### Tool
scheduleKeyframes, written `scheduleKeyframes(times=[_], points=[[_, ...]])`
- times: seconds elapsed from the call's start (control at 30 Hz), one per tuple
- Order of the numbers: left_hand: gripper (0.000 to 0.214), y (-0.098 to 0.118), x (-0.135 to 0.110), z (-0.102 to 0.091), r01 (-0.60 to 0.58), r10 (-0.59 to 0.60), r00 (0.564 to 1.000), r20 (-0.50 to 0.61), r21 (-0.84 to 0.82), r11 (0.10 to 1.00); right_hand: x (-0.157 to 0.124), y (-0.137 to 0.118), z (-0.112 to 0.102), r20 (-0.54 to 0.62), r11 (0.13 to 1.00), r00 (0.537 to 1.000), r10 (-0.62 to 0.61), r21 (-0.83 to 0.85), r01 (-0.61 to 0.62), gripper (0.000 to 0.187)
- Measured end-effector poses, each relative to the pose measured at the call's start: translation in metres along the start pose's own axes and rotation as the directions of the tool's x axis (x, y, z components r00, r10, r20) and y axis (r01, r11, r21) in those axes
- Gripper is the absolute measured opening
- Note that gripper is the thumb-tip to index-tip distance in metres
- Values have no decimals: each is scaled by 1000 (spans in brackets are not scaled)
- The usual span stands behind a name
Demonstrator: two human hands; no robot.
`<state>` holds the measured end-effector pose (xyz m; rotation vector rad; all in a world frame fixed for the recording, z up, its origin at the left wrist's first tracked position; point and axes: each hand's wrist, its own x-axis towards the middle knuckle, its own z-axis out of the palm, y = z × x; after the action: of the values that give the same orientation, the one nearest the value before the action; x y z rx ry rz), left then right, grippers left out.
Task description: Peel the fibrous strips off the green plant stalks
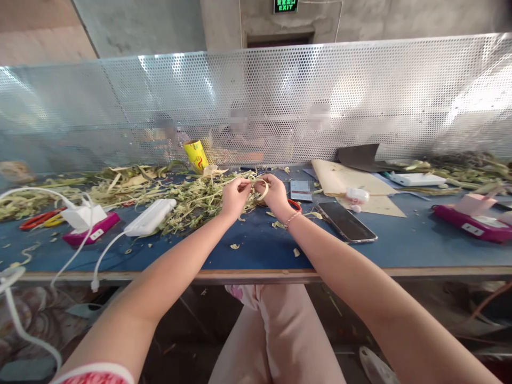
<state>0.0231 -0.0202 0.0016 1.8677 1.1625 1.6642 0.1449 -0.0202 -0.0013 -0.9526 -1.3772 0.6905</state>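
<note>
Below the worktop's near edge, the seated person's pale-trousered legs occupy the foreground. On the blue worktop, a purple power strip carrying a white plug and, beside it, a white power bank lie at left; a black-screened smartphone lies at right, near the right forearm. At centre, the left hand and right hand meet over the worktop, each grip pinched with thumb and fingers on a pale strip, which curls in a loop at the right fingers. A red loop shows beside the right wrist. Left of the hands spreads a heap of dried plant stems; behind it a yellow cylinder stands slightly tilted. Farther back rises a perforated metal screen, with a green EXIT sign above.
</note>
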Motion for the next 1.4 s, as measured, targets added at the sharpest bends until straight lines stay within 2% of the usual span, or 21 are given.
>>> scheduleKeyframes(times=[0.13,0.23,0.4,0.5,0.6,0.73,0.9,1.03,1.13,1.27,1.4], points=[[5,0,0,1,-25,25,1000,-2,13,1000,2,5,1,-14,999,999,40,21,-40,18],[5,0,1,1,-20,20,1000,4,12,1000,4,7,2,46,979,994,101,175,-108,24],[5,-3,3,0,-18,18,1000,-20,12,1000,3,-1,-2,225,842,952,206,455,-290,39],[4,-4,4,0,3,-3,1000,2,-14,1000,1,-8,-6,297,769,931,213,537,-347,41],[5,-3,4,0,18,-17,1000,20,-50,999,0,-10,-7,340,746,920,196,556,-365,39],[13,-1,3,0,23,-17,998,58,-116,993,3,-6,-4,288,781,938,193,533,-325,39],[8,-2,3,0,55,-35,992,118,-165,985,6,2,-2,212,814,956,201,507,-283,42],[10,-4,3,1,101,-75,989,124,-216,971,6,5,-1,209,855,964,164,457,-245,39],[11,-6,4,1,105,-86,991,106,-193,976,6,8,0,225,895,967,119,397,-202,35],[9,-10,5,1,78,-73,996,57,-87,993,7,13,1,205,981,978,-39,195,-2,22],[12,-14,5,5,142,-137,989,55,-108,984,5,12,0,172,976,966,-191,-68,205,9]])
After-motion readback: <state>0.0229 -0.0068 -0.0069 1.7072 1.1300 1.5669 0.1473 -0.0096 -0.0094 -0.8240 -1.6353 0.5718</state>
